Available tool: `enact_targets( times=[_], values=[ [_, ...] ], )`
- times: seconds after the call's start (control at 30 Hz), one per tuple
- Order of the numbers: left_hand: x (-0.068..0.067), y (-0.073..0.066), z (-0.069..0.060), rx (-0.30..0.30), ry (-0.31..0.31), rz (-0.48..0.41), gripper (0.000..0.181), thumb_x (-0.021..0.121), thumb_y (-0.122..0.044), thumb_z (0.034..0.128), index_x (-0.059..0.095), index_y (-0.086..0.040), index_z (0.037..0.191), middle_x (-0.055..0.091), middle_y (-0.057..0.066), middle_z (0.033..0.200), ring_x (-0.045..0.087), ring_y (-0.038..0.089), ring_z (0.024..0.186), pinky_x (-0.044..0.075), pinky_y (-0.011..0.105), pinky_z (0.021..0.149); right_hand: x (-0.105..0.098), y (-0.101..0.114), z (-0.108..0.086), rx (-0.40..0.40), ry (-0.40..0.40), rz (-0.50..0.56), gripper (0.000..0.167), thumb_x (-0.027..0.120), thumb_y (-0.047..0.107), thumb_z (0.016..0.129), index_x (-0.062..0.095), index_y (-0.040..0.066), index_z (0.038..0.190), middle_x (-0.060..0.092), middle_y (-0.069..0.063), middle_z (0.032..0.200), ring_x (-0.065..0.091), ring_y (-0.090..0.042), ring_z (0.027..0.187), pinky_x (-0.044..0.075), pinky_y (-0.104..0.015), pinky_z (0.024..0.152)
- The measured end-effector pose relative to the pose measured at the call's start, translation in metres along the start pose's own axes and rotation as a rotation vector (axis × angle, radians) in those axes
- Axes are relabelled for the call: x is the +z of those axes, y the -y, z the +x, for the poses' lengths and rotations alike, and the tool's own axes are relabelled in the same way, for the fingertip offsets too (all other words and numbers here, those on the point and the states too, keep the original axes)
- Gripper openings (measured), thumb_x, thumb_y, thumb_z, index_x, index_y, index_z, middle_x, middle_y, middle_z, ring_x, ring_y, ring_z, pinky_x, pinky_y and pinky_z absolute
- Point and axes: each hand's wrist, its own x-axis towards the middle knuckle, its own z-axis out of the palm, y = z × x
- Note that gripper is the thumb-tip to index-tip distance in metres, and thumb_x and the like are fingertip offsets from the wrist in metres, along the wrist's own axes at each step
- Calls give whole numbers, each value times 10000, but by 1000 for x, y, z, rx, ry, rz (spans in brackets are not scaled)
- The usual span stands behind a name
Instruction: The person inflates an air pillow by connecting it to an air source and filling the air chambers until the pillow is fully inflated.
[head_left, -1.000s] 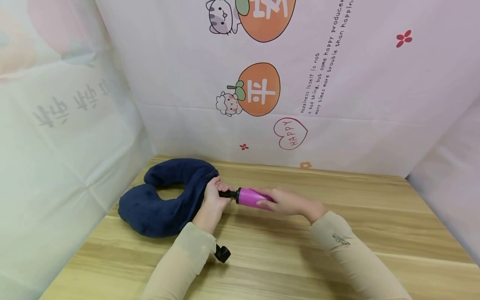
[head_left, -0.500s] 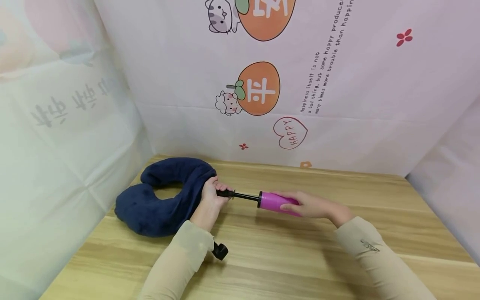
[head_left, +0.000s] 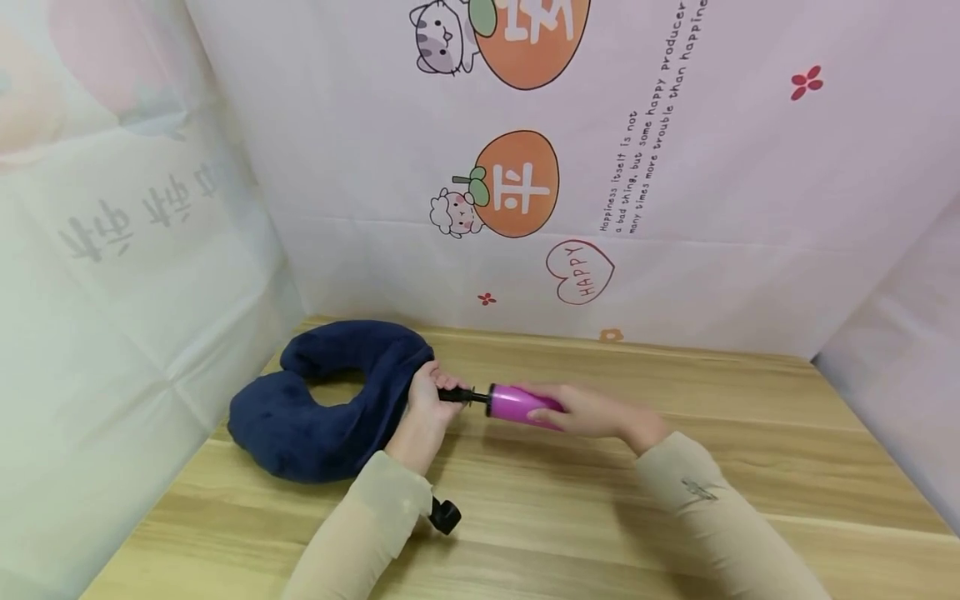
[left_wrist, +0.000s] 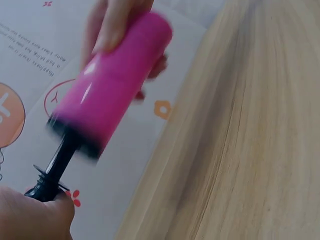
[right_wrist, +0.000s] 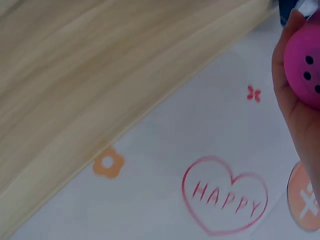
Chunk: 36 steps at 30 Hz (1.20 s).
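A navy U-shaped neck pillow [head_left: 300, 425] lies at the left of the table. At its right edge my left hand [head_left: 429, 408] grips the black nozzle end of a hand pump, close against the fabric; where the nozzle meets the pillow is hidden by the hand. My right hand [head_left: 588, 410] holds the pink barrel of the pump [head_left: 517, 405], its fingers wrapped round it. A short length of black rod shows between barrel and nozzle, clearer in the left wrist view beside the pump barrel [left_wrist: 107, 85]. Holes dot the pink end cap [right_wrist: 305, 65] in the right wrist view.
A black fitting [head_left: 445, 517] juts out beside the left sleeve, over the wooden table [head_left: 570, 525]. Printed white cloth [head_left: 360, 167] rises behind the table's far edge, and more cloth [head_left: 112, 333] hangs along the left side.
My right hand drew the pink barrel out to the right, baring the rod, and has since pushed it partway back left. My left hand stays at the pillow with little movement.
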Motion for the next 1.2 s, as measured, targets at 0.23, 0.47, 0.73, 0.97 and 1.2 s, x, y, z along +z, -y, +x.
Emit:
enact_targets(
  times=[0.23,0.47,0.73,0.97,1.2],
  values=[
    [1,1,0,25,-20,-13,435,417,-141,1083,276,-134,672,292,-47,523,329,102,452,330,256,587,4,-2,5,22,-5,32,517,595,286,1062,478,100,1530,634,-118,1311,592,-228,1062,482,-495,963],
    [-2,-6,2,21,-21,2,464,407,-135,1080,286,-141,632,296,-45,508,324,107,443,336,261,602,-3,-15,-18,27,27,120,532,572,327,1070,449,157,1558,637,-49,1257,584,-202,1035,476,-472,949],
    [-3,-8,7,39,-24,-44,460,413,-143,1085,293,-145,641,301,-44,509,328,110,447,340,257,594,-10,-24,-36,75,-1,90,529,591,312,1062,471,120,1540,652,-71,1210,584,-206,992,475,-481,917],
    [-1,5,4,15,-6,7,256,405,-153,1090,352,-96,846,292,-47,543,330,97,460,341,254,606,2,-7,-6,21,-11,16,535,565,362,1070,480,102,1530,658,-85,1237,595,-198,1012,491,-472,923],
    [2,5,3,36,-26,37,128,428,-153,1082,345,-94,1005,288,-58,570,322,88,477,336,247,606,8,-2,7,18,-14,40,534,584,312,1066,467,88,1536,634,-130,1317,596,-227,1063,488,-488,951]
  ],
)
